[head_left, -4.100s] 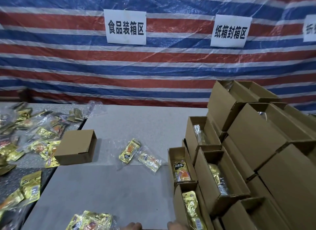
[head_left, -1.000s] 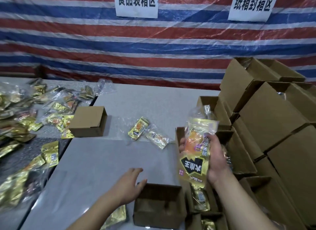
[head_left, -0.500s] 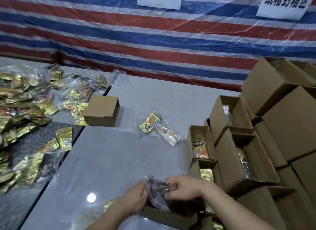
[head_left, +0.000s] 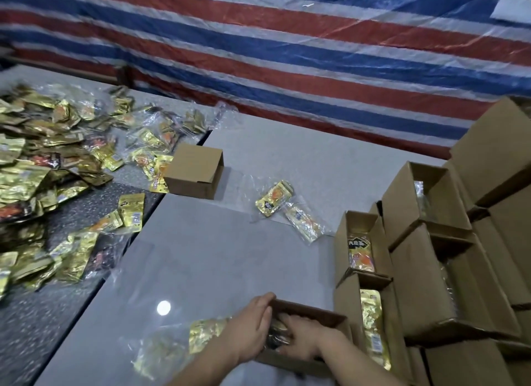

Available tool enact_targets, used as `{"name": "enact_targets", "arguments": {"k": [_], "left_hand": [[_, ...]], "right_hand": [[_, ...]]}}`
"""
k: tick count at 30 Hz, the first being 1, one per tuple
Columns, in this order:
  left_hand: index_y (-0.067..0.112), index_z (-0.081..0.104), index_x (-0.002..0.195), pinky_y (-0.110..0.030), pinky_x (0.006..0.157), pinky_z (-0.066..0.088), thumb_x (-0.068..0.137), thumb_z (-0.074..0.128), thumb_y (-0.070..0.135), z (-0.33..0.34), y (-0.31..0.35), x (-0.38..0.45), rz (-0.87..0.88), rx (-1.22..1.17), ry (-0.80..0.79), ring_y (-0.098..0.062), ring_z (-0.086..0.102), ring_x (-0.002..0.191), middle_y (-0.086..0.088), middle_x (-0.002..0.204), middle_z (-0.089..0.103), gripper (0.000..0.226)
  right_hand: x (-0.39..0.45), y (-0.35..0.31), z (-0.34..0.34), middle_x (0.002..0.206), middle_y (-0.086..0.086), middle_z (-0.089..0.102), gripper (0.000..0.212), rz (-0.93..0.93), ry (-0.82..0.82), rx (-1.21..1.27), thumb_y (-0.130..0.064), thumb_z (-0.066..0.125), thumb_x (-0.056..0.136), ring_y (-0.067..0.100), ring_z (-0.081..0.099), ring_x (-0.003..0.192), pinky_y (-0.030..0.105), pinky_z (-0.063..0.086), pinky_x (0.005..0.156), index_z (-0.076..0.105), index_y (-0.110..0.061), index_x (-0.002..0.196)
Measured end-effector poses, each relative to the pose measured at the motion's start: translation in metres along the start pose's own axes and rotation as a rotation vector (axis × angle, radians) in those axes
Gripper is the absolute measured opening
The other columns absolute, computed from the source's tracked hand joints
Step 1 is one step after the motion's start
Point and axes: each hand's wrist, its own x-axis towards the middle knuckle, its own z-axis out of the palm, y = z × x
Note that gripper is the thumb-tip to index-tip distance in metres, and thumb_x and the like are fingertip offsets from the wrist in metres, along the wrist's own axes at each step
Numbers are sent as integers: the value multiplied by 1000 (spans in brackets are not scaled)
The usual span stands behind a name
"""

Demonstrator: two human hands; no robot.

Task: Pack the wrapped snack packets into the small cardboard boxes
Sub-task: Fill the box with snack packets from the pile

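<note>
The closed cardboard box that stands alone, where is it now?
In the head view, the closed cardboard box stands left of centre on the grey table, beside the pile of gold snack packets.
</note>
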Motion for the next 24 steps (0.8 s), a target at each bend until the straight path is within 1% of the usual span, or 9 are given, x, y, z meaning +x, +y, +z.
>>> {"name": "enact_targets", "arguments": {"k": [3,5,8,10,13,15,18,22,24], "left_hand": [[24,34,150,-17,111,25,107,28,34,-3,2,-1,0,-1,7,-11,40,136,4,152,39,45],[24,33,150,-18,112,26,107,28,33,-4,4,-1,16,5,4,-12,40,136,3,152,40,44],[23,34,150,-16,109,26,107,28,32,-4,6,1,20,12,3,-12,41,135,2,151,41,44],[23,34,150,-16,109,25,107,28,32,-4,6,2,18,20,1,-12,41,136,2,152,40,45],[24,34,150,-16,111,24,107,28,34,-3,6,1,16,34,-7,-12,40,137,3,152,40,45],[25,34,150,-20,112,28,106,28,35,-2,4,-2,21,50,-26,-13,42,135,4,151,42,45],[28,33,150,-22,111,30,105,29,35,-1,4,-5,21,55,-34,-12,43,133,6,150,42,45],[28,33,150,-10,105,22,106,28,36,-3,6,-2,5,42,-22,-9,41,134,7,151,41,46],[28,33,151,-7,103,19,106,28,35,-4,6,-1,7,38,-23,-9,40,136,7,152,40,46]], "right_hand": [[0,8,7,129,-10,60,63,-1,3,339,-32,74,82,9,57,120,18,45,101,49,-23,140],[-2,11,3,123,-8,64,52,6,-4,373,-22,72,83,8,60,115,18,47,98,57,-18,133],[-8,13,-6,89,-2,70,18,19,42,293,-32,61,93,12,62,85,22,47,78,72,-18,94],[-12,7,-10,84,-2,67,35,62,-5,257,-42,48,99,15,59,85,21,43,70,67,-21,80],[1,-1,7,147,6,49,43,30,-126,212,-38,30,105,20,44,135,26,32,109,52,-24,139],[6,-7,21,160,-3,29,49,31,-175,245,-33,30,107,14,27,146,26,18,118,28,-25,155],[6,-8,28,154,-9,37,49,105,-152,378,-42,37,104,9,35,136,23,23,112,31,-35,152],[1,-2,18,152,1,45,50,84,-117,338,-44,33,102,19,41,138,28,29,113,44,-26,148],[-5,0,8,128,6,64,46,98,-31,315,-46,37,100,25,58,122,21,43,90,63,-20,128]]}}
